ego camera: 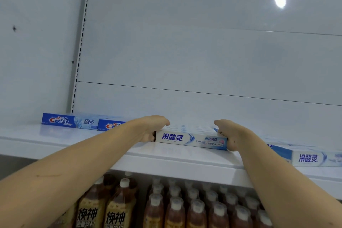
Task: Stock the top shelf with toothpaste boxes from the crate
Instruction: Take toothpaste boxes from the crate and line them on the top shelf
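Note:
A row of white-and-blue toothpaste boxes lies on the white top shelf, long side towards me. My left hand grips the row's left end, fingers over the top and thumb at the front. My right hand grips the right end the same way. Two blue Crest boxes lie at the shelf's left, the second partly behind my left forearm. More white-and-blue boxes lie at the right. The crate is out of view.
The shelf's white back panel rises behind, with a slotted upright at the left. Below the top shelf stand several brown drink bottles with white caps.

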